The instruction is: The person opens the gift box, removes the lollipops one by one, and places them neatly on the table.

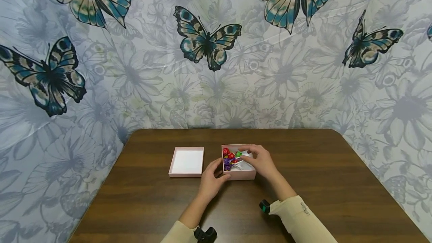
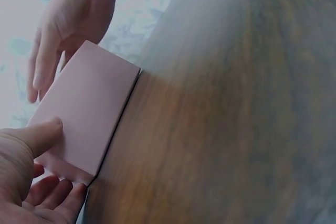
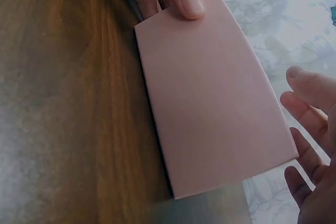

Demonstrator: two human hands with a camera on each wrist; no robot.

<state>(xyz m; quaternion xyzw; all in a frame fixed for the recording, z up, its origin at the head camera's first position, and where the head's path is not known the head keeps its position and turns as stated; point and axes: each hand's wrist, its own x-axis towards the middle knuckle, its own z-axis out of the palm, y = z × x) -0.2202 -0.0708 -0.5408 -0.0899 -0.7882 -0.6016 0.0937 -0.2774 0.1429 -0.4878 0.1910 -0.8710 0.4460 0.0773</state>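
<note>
A pink box [image 1: 239,176] without its cover stands on the table, holding several lollipops [image 1: 231,156] in red, purple and green wrappers with white sticks. My left hand [image 1: 210,183] grips the box's near left corner. In the left wrist view its thumb [image 2: 48,132] lies on the pink front wall and the other fingers bend round the side. My right hand [image 1: 262,161] hovers over the box's right part, fingers apart above the sticks. The right wrist view shows these fingers [image 3: 310,115] spread beside the box edge, with nothing visible between them; the lollipops are hidden there.
A shallow pink lid [image 1: 186,161], white inside, lies upturned left of the box. Both stand on a brown wooden table [image 1: 303,153] with rounded far corners. Behind it hangs a cloth [image 1: 216,93] with butterflies and flowers.
</note>
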